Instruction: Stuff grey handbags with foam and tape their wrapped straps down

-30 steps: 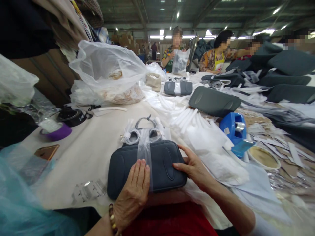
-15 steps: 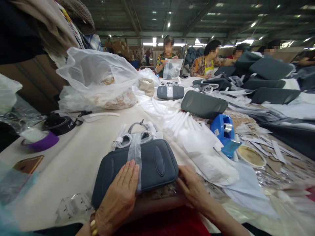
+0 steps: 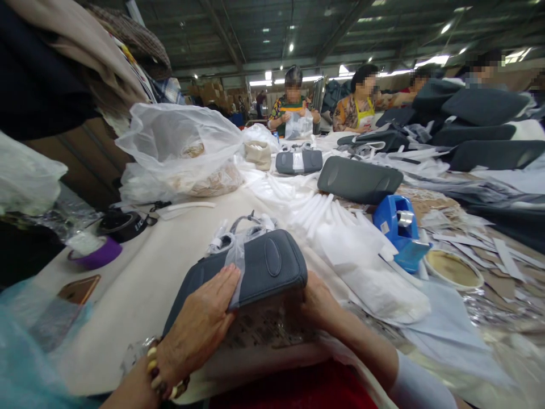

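A dark blue-grey handbag (image 3: 255, 267), padded and zipped, lies in front of me with its right end tipped up. Its handles (image 3: 244, 230) are wrapped in white film, and a translucent strip (image 3: 239, 255) runs around its middle. My left hand (image 3: 208, 304) rests flat over the bag's left half, fingertips stretched onto the strip. Around the lower right corner, my right hand (image 3: 319, 301) grips the bag; its fingertips are hidden behind the edge. Small clear packets with printing (image 3: 264, 326) show beneath the bag.
White foam strips (image 3: 317, 216) and a blue tape dispenser (image 3: 398, 233) are at right. Left are a phone (image 3: 79, 289), a purple tape roll (image 3: 96, 255) and a large plastic bag (image 3: 179, 142). Co-workers (image 3: 293, 108) stand across the table, beside piled dark bags (image 3: 481, 108).
The handbag's right end has risen and the bag has tipped, uncovering more packets underneath. Both hands stay on it. The view has shifted slightly left.
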Demonstrator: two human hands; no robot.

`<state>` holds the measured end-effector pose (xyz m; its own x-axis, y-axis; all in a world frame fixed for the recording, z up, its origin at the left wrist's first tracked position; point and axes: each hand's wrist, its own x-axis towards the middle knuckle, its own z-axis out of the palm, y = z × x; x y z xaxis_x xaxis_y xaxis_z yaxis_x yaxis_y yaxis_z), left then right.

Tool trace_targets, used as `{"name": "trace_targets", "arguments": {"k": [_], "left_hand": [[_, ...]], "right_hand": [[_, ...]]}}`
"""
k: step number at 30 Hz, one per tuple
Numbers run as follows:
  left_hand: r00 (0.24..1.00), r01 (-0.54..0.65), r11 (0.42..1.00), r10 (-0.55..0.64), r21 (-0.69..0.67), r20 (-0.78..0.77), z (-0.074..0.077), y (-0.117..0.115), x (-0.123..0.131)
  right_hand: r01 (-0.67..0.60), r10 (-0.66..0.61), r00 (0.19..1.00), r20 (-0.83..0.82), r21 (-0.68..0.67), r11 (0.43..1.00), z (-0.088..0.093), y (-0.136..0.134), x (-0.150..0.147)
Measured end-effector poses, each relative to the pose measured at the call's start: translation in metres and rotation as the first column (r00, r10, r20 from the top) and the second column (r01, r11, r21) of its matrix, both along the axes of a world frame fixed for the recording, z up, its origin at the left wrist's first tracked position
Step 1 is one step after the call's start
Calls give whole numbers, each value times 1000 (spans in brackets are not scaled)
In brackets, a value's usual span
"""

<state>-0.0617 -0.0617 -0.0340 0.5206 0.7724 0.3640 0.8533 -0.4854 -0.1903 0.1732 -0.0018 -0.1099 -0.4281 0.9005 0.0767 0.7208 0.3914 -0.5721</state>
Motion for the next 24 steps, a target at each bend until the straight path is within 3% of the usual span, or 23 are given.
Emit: {"name": "trace_targets", "arguments": {"k": [4, 11, 19, 24], "left_hand": [[998, -6, 997, 10, -74, 55, 7, 3, -2], [997, 1, 998, 5, -69, 78, 10, 7, -2], [985, -49, 975, 83, -215, 150, 18, 13, -3], [971, -111, 941, 172, -320, 169, 30, 17, 5]], "right_hand": [[-26, 28, 999, 19, -91, 995, 2, -2, -8], [-144, 128, 989, -76, -265, 953, 11, -20, -8], [-63, -44, 970, -240, -422, 904, 11, -48, -22], [-101, -198, 842, -502, -507, 856, -1, -67, -36]]}}
